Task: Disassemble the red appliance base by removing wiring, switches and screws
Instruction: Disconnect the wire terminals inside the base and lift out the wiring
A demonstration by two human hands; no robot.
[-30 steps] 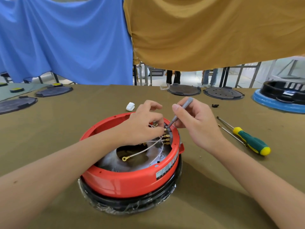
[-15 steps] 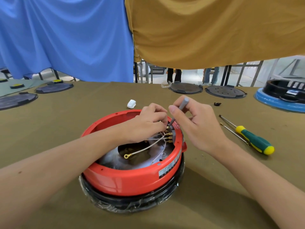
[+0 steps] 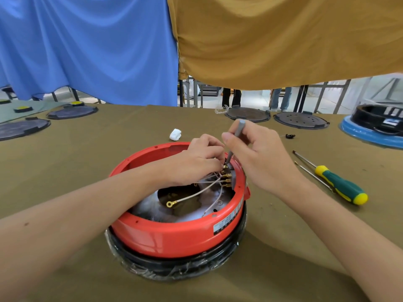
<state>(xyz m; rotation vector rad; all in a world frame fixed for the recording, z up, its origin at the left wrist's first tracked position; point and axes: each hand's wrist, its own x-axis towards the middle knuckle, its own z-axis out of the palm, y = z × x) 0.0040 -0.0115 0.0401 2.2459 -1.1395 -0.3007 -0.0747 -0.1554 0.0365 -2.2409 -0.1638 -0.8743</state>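
The red appliance base (image 3: pixel 174 236) sits upside down on a black ring in the middle of the table. Inside it, white wires (image 3: pixel 196 191) run from brass terminals (image 3: pixel 226 177) at the far right wall; one wire ends in a loose ring lug. My left hand (image 3: pixel 200 162) reaches into the base and its curled fingers pinch a wire by the top terminal. My right hand (image 3: pixel 257 153) grips a thin grey screwdriver (image 3: pixel 236 136), its tip down on that top terminal.
A green and yellow screwdriver (image 3: pixel 340 186) and a thin metal rod lie right of the base. A small white part (image 3: pixel 175 134) lies behind it. Dark round lids (image 3: pixel 301 119) stand along the far edge, a blue and black appliance (image 3: pixel 375 127) at far right.
The grey screwdriver has tipped from a slant to nearly upright over the top terminal. My left hand has closed in closer on the wires by the terminals.
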